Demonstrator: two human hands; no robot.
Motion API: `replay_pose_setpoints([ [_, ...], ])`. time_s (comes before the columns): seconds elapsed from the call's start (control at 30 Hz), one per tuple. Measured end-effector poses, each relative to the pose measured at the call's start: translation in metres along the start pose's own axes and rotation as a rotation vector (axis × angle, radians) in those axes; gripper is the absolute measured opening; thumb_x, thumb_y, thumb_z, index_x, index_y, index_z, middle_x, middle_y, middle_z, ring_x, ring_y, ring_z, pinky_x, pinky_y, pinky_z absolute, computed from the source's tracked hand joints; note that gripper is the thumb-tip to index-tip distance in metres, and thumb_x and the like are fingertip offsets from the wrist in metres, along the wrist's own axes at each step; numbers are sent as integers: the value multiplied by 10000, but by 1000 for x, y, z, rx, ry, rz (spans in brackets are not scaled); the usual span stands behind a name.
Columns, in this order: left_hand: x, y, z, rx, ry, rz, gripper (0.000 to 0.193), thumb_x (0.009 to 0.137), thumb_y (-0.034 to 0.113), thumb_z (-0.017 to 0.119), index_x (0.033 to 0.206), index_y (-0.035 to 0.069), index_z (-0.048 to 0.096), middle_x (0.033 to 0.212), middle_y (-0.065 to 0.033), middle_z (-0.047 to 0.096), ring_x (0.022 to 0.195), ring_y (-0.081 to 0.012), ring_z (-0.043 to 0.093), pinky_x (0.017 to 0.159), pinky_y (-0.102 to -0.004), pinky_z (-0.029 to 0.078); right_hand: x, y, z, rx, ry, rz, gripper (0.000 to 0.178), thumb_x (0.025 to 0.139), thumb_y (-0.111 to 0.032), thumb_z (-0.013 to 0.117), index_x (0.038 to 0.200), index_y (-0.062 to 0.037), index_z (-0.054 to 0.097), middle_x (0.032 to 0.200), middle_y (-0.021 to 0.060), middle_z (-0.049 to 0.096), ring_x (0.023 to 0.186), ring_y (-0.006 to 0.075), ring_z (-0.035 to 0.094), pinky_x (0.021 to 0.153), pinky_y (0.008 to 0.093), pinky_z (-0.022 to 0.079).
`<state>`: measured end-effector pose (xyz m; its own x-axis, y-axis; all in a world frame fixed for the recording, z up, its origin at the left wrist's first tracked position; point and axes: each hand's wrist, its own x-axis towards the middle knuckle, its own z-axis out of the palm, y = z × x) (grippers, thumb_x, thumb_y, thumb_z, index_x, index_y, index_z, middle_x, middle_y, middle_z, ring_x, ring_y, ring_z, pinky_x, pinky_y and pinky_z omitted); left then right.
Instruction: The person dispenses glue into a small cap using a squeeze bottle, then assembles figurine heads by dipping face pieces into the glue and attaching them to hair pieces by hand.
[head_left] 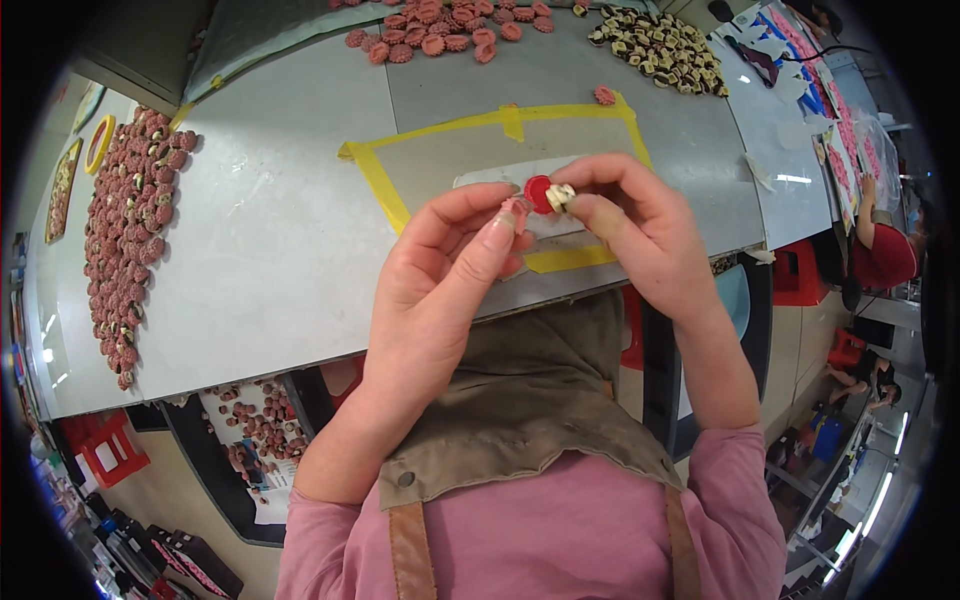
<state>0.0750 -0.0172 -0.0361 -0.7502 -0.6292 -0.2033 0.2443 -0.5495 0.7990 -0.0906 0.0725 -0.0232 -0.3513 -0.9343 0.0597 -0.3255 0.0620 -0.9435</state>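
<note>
Over the near edge of the table, my two hands are close together. Pinched between the thumb and fingers of my left hand (425, 290) is a small pink bumpy-edged piece (517, 212). My right hand (645, 230) grips a small cream piece with dark marks (560, 197) between thumb and fingertips. The two pieces are a short gap apart. Behind them, between my fingertips, shows a round red dish (538, 192). It appears to lie on a white sheet (490, 175), partly hidden by my hands.
Yellow tape (382, 190) frames the work area. Pink pieces (440, 40) and cream-and-dark pieces (665, 55) are heaped at the far side. Darker pink pieces (130, 230) spread at left. A tray (215, 475) with similar pieces sits below the table. Another person (885, 250) works at right.
</note>
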Motion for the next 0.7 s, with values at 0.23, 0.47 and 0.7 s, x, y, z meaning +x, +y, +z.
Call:
replay_pose_setpoints([
  [0.23, 0, -10, 8, 89, 6, 183, 261, 926, 63, 550, 1173, -16, 520, 1094, -69, 591, 1025, -123, 560, 897, -258, 459, -7, -7, 16, -224, 84, -282, 161, 887, -79, 582, 1036, -19, 579, 982, 76, 587, 885, 165, 570, 782, 268, 455],
  [0.47, -1, -13, 5, 257, -44, 252, 294, 931, 58, 538, 1212, -18, 498, 1086, -83, 581, 1021, -124, 560, 886, -256, 462, -13, 9, 21, -403, 220, -489, 221, 850, -158, 648, 1027, -40, 587, 995, 85, 588, 901, 228, 569, 798, 315, 465],
  [0.7, -3, -10, 19, 191, -79, 154, 446, 911, 32, 548, 1320, -1, 375, 1070, -114, 585, 973, -136, 578, 867, -267, 475, -13, 23, 13, -180, 90, -493, 256, 801, -162, 684, 1012, -57, 582, 990, 81, 584, 974, 251, 549, 834, 333, 466],
])
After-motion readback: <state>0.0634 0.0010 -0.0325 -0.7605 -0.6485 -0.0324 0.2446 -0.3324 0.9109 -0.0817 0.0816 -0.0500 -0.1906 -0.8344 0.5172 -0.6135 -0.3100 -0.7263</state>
